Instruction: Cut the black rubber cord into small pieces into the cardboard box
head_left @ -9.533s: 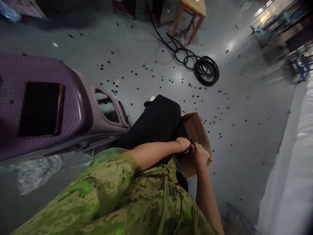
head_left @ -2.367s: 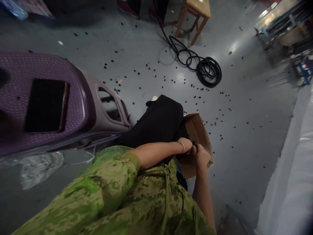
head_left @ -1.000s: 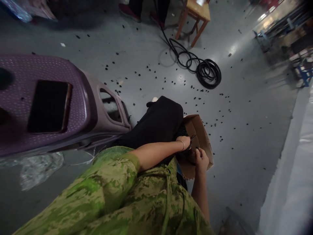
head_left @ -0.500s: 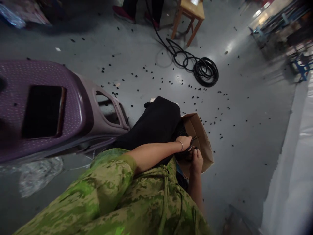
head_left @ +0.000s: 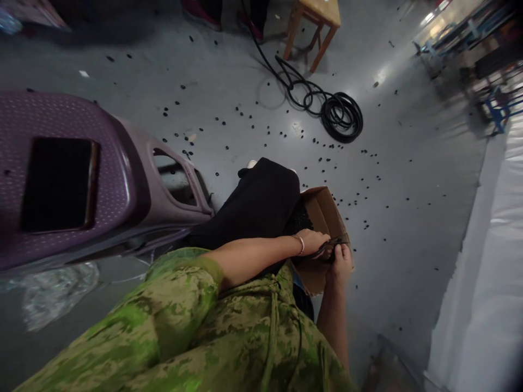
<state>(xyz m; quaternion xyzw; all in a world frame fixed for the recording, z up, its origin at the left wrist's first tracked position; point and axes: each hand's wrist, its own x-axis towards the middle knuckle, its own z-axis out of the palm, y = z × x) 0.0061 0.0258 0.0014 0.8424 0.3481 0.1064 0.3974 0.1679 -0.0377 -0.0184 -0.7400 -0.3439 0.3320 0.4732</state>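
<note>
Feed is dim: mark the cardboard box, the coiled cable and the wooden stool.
cardboard box [head_left: 322,209], head view, inner brown wall.
coiled cable [head_left: 342,115], head view, the coil's rings.
wooden stool [head_left: 322,8], head view, seat top.

A glossy grey concrete floor [head_left: 408,141] spread across the workshop, littered with small black pieces [head_left: 359,201] and catching a bright glare of overhead light near its far side. A coiled black cable [head_left: 341,113] lay beside the legs of a wooden stool [head_left: 312,22]. A purple perforated plastic stool [head_left: 73,174] stood at the left, with crumpled clear plastic [head_left: 57,291] below it. White sheeting [head_left: 490,261] ran along the right edge, and blurred blue racks [head_left: 496,109] stood beyond.
</note>
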